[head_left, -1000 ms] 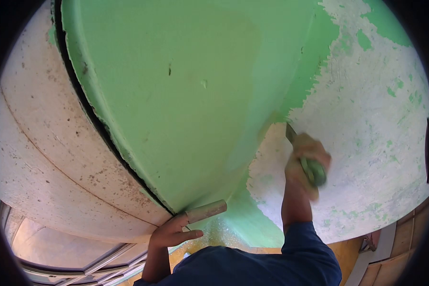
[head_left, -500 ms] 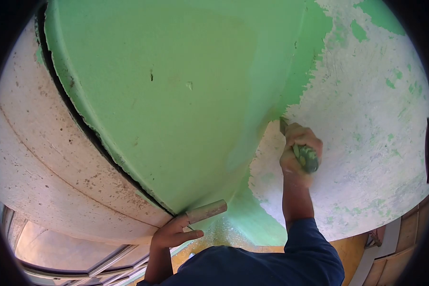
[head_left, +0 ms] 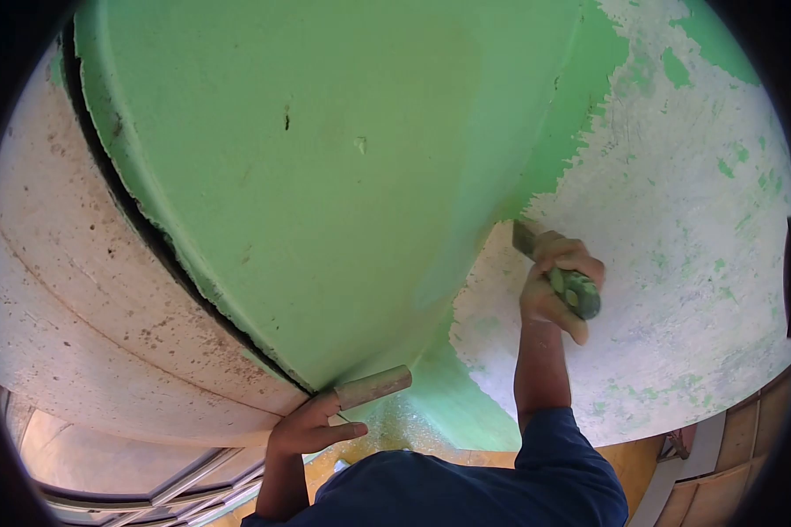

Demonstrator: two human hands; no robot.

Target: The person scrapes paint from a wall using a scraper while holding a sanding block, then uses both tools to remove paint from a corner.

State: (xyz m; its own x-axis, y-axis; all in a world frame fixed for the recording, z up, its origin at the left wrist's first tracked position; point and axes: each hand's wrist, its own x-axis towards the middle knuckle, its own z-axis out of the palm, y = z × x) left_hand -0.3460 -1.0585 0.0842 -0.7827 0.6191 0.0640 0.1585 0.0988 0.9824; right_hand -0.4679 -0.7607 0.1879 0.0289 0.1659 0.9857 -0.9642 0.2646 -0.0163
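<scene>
My right hand (head_left: 561, 285) is closed round the dark green handle (head_left: 576, 294) of a paint scraper. The scraper's flat blade (head_left: 524, 237) meets the wall where green paint (head_left: 360, 202) borders a bare whitish patch (head_left: 659, 237). Lower left, my left hand (head_left: 315, 425) is near the bottom of the dark gap and holds a short greyish-brown bar (head_left: 374, 387) at its fingers. The thumb of that hand sticks out below the bar. Most of the left fingers are hidden behind the bar and the hand itself.
A dark gap (head_left: 141, 215) separates the green surface from a stained whitish curved surface (head_left: 105, 290) on the left. Window frames (head_left: 167, 492) are at lower left. Pale debris lies on the yellowish floor (head_left: 637, 465). Wooden panelling (head_left: 738, 448) stands at lower right.
My right hand and the scraper have shifted slightly right and down relative to the paint edge, showing more of the blade. My left hand stays at the bar as the view shifts a little.
</scene>
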